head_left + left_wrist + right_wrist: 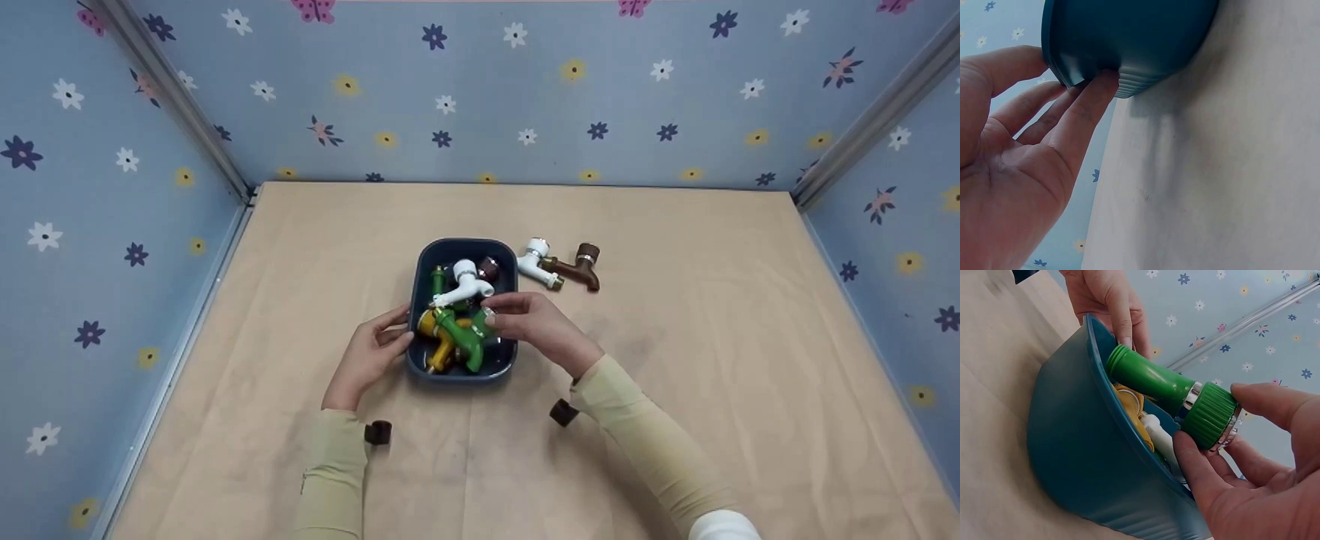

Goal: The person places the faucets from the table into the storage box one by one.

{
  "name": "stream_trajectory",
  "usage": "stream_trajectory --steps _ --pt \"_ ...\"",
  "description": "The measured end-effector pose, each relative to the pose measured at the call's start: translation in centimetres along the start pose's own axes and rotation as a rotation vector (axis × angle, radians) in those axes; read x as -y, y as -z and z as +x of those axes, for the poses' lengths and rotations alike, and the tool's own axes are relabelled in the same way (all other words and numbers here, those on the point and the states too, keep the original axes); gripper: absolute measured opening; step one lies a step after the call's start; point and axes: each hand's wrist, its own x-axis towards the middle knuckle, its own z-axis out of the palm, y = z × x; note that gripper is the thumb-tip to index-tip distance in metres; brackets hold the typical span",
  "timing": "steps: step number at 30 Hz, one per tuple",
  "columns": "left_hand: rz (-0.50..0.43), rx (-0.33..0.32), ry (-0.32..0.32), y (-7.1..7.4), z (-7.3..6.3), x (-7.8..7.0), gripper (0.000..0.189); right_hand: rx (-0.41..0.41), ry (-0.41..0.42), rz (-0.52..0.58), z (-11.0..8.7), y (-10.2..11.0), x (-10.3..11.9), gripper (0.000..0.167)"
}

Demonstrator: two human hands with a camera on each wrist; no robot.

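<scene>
In the head view, a dark blue plastic bin [512,307] stands mid-table with several taps in it. My right hand [551,330] pinches a green tap [1151,379] by its ribbed knob, thumb and fingers around the knob. The tap's body is tilted over the bin's opening. A yellow tap [441,352] lies below it, and a white tap [463,289] rests farther back. My left hand [371,356] touches the bin's left side near the rim with extended fingers; in the left wrist view its fingertips [1107,81] press the outer wall.
Beside the bin's back right corner, a white tap [534,262] and a brown tap [581,268] lie on the tan tabletop [712,337]. Flower-patterned panels [480,105] enclose the table at the back and sides. Small black pieces [379,433] show by both wrists.
</scene>
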Motion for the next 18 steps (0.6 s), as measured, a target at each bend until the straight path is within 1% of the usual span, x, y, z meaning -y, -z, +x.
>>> stream_trajectory --steps 3,6,10,15,18 --pt "-0.007 0.002 0.005 0.1 0.2 0.4 0.051 0.012 0.004 -0.035 -0.1 0.0 0.0 0.047" --pt "-0.028 -0.004 0.009 0.2 0.6 1.4 0.051 0.021 0.006 -0.038 -0.1 -0.2 0.0 0.047" --pt "-0.033 -0.026 0.015 0.3 1.1 2.6 0.051 0.024 0.011 -0.035 -0.1 -0.4 0.0 0.046" --pt "-0.009 -0.043 0.019 0.3 1.1 2.9 0.050 0.018 0.017 -0.036 0.1 -0.6 -0.1 0.044" --pt "0.002 -0.041 0.013 0.3 1.1 2.9 0.051 0.013 0.025 -0.046 0.2 -0.7 -0.1 0.044"
